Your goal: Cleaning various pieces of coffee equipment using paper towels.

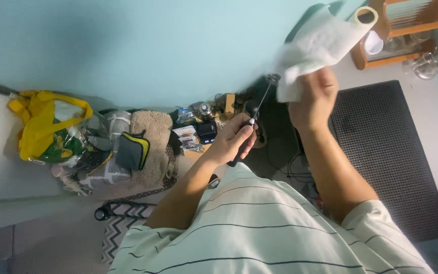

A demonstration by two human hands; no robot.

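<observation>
My left hand (234, 139) grips the black handle of a slim hand-held whisk, a milk frother (259, 106), whose thin metal shaft points up and to the right with the coil tip at the top. My right hand (314, 99) is raised beside it and holds a white paper towel (315, 45), still joined to the paper towel roll (365, 16) above. The towel's lower edge hangs next to the frother's tip; whether they touch is unclear. My striped pale green shirt fills the lower frame.
A yellow bag (41, 122), a grey pouch with yellow trim (133, 149) and a beige mat (150, 132) lie to the left. Small jars and boxes (198, 127) clutter the middle. A black mat (381, 152) lies at right, a wooden shelf (406, 30) with glassware above.
</observation>
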